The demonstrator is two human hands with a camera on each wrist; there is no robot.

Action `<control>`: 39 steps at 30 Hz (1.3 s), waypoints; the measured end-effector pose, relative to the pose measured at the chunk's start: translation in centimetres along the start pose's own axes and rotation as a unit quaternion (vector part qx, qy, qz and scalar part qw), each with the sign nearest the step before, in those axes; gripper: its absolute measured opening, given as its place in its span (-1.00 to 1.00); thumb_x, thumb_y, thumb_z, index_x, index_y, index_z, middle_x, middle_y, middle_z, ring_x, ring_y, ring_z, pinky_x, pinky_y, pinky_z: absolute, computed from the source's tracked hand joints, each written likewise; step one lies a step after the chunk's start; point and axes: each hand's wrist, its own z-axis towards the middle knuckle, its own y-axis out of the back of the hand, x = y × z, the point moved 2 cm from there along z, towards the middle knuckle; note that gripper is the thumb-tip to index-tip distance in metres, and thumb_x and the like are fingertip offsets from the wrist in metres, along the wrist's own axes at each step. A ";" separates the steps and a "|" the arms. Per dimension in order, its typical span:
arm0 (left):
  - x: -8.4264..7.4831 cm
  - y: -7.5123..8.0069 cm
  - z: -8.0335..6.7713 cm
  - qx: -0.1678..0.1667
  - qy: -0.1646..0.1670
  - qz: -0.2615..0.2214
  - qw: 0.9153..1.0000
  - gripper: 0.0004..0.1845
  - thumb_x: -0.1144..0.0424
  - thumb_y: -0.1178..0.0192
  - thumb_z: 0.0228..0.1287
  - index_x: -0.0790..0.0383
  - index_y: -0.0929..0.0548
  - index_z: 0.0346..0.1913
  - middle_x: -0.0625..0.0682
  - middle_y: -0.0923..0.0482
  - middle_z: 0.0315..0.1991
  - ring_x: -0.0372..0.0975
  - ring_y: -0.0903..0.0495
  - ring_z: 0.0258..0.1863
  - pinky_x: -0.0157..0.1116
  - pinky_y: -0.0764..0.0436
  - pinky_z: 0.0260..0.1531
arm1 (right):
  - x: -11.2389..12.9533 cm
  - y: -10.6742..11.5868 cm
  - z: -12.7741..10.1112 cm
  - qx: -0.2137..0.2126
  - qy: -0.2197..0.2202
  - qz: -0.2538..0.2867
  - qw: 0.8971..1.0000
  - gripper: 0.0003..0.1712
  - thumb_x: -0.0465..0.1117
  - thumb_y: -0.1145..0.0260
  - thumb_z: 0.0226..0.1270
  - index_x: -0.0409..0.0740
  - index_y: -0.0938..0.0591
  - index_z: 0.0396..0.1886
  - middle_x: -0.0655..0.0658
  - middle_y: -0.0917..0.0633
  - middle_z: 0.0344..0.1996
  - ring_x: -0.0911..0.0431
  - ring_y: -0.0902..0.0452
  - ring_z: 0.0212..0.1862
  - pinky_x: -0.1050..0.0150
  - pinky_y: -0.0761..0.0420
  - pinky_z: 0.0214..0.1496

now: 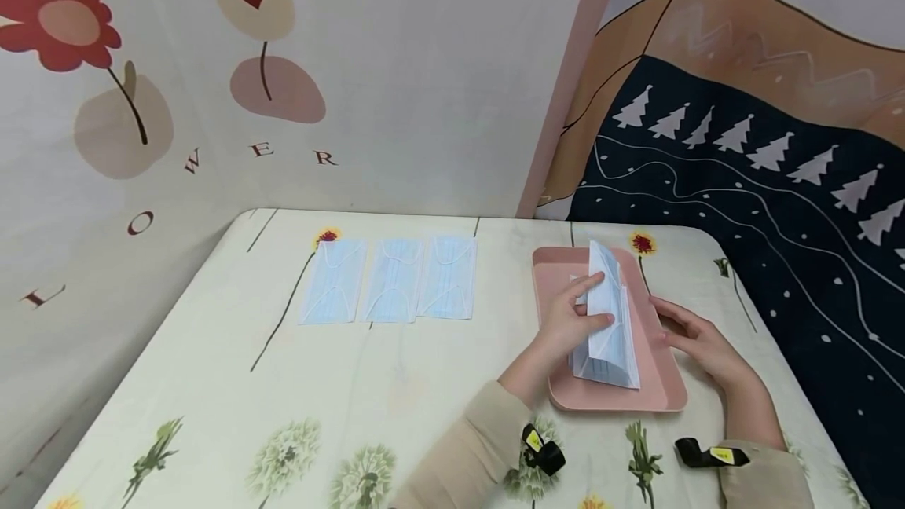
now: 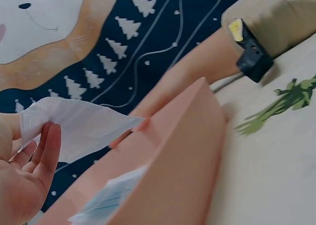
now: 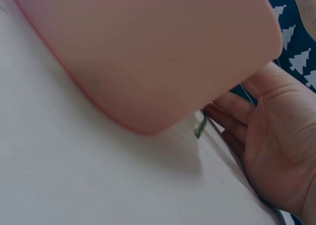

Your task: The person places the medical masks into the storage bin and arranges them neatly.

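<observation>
The left hand (image 1: 568, 322) pinches a light-blue, rectangular disposable mask (image 1: 605, 298) over a shallow pink rectangular tray (image 1: 659, 375), its long axis running front to back, while the farther right hand (image 1: 710, 348), fingers relaxed, lies at the tray's right rim.

Smooth matt plastic tray (image 1: 659, 368), pleated papery face masks (image 1: 613, 299), matt cloth sleeves (image 1: 474, 446)
</observation>
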 end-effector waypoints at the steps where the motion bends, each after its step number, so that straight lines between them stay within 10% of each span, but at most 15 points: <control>1: 0.2 -0.2 0.0 0.001 0.001 0.007 1.000 -0.30 0.58 -0.30 0.08 -0.06 -0.52 0.27 -0.09 -0.27 0.35 -0.28 -0.64 -0.22 -0.34 -0.64 -0.31 | 0.0 0.0 0.0 0.001 0.001 0.001 1.000 -0.30 -0.24 -0.24 0.38 -0.22 -0.22 0.45 -0.14 -0.31 0.37 0.51 -0.24 0.15 0.65 -0.27 0.05; 12: 1.3 -1.3 0.6 -0.017 0.011 0.081 0.996 -0.33 0.52 -0.36 0.04 -0.10 -0.57 0.22 -0.30 -0.42 0.16 -0.36 -0.57 -0.23 -0.43 -0.58 -0.28 | -0.3 0.2 0.1 0.007 0.019 0.009 1.000 -0.31 -0.25 -0.23 0.39 -0.24 -0.22 0.44 0.17 -0.36 0.27 0.51 -0.25 0.16 0.64 -0.28 0.06; 29: 2.5 -1.0 1.5 -0.024 -0.004 0.224 0.974 -0.30 0.56 -0.38 -0.07 0.10 -0.56 0.24 -0.10 -0.43 0.23 -0.40 -0.37 -0.46 -0.48 -0.48 -0.42 | -0.3 0.2 0.0 0.005 0.020 0.013 1.000 -0.31 -0.26 -0.24 0.38 -0.29 -0.23 0.43 0.24 -0.37 0.23 0.52 -0.26 0.16 0.64 -0.28 0.08; 39: 2.6 -1.0 1.7 -0.017 -0.019 0.362 0.932 -0.30 0.48 -0.40 -0.05 0.17 -0.52 0.27 0.01 -0.44 0.22 -0.20 -0.43 0.19 -0.42 -0.42 0.08 | -0.4 0.2 0.1 0.005 0.016 0.011 1.000 -0.31 -0.25 -0.25 0.37 -0.29 -0.23 0.43 0.23 -0.37 0.22 0.52 -0.26 0.15 0.64 -0.28 0.07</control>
